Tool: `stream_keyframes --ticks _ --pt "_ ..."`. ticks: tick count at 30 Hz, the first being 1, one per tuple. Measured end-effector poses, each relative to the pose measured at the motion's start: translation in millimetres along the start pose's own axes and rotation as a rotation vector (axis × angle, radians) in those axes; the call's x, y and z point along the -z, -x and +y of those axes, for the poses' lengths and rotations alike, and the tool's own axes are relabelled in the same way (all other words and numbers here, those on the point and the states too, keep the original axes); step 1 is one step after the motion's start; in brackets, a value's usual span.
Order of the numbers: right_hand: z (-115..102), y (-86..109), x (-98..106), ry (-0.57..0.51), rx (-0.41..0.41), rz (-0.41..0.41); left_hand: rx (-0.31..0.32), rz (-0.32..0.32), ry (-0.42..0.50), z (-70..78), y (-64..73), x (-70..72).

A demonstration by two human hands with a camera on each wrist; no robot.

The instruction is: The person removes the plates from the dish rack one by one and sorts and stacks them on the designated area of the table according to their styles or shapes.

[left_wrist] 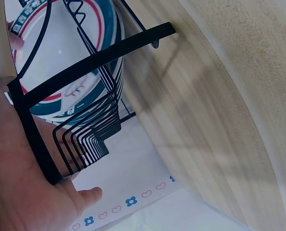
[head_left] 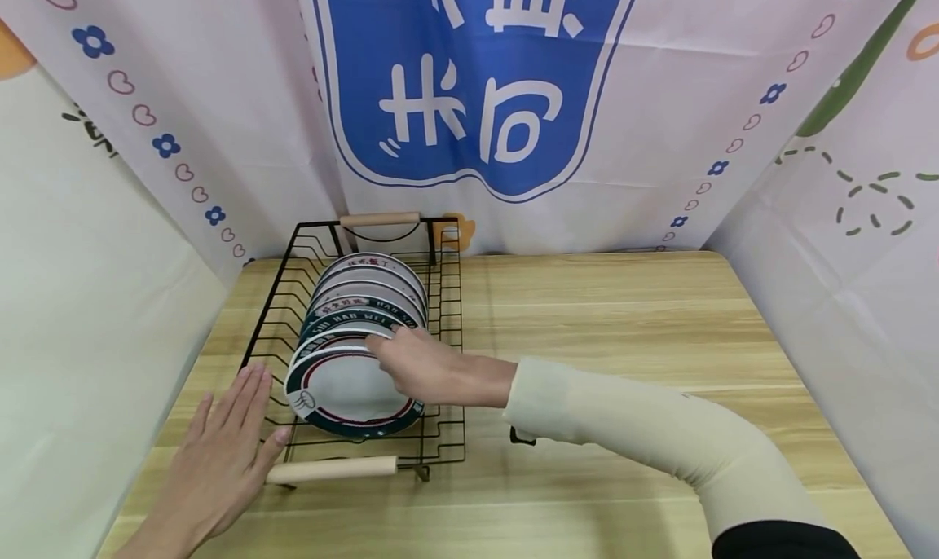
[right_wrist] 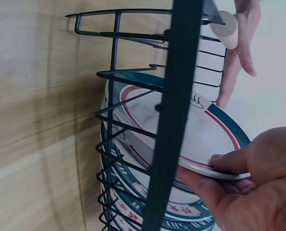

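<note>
A black wire dish rack (right_wrist: 176,96) holds several round plates standing on edge in a row. My right hand (head_left: 425,367) pinches the upper right rim of the front plate (head_left: 359,388), which is white with a dark green border and a red line. In the right wrist view, the thumb lies on that plate's face, with the fingers behind it. Behind it stand the other plates (head_left: 363,286), some with lettering on their rims. My left hand (head_left: 220,453) rests at the rack's front left corner, fingers extended, thumb beside the front wooden handle (head_left: 337,469).
The rack stands on the left part of a light wood table (head_left: 601,339). At its far end is a second wooden handle (head_left: 380,218). A printed cloth (head_left: 623,209) with a blue emblem hangs behind, and pale cloth walls flank both sides.
</note>
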State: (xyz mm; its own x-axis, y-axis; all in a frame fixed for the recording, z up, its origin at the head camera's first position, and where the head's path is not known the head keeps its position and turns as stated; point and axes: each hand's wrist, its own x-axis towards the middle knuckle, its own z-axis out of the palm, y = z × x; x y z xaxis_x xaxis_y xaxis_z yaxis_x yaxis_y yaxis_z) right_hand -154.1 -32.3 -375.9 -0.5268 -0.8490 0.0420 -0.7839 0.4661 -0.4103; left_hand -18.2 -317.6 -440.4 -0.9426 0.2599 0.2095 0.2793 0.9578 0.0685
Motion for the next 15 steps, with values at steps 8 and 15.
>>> stream_keyframes --ticks 8,15 --pt "5.4 18.4 22.6 -0.112 -0.066 0.084 0.005 -0.057 -0.031 3.5 -3.5 1.0" --pt "3.6 28.5 46.8 -0.156 -0.039 0.189 0.014 -0.029 -0.047 -0.3 0.9 4.0"
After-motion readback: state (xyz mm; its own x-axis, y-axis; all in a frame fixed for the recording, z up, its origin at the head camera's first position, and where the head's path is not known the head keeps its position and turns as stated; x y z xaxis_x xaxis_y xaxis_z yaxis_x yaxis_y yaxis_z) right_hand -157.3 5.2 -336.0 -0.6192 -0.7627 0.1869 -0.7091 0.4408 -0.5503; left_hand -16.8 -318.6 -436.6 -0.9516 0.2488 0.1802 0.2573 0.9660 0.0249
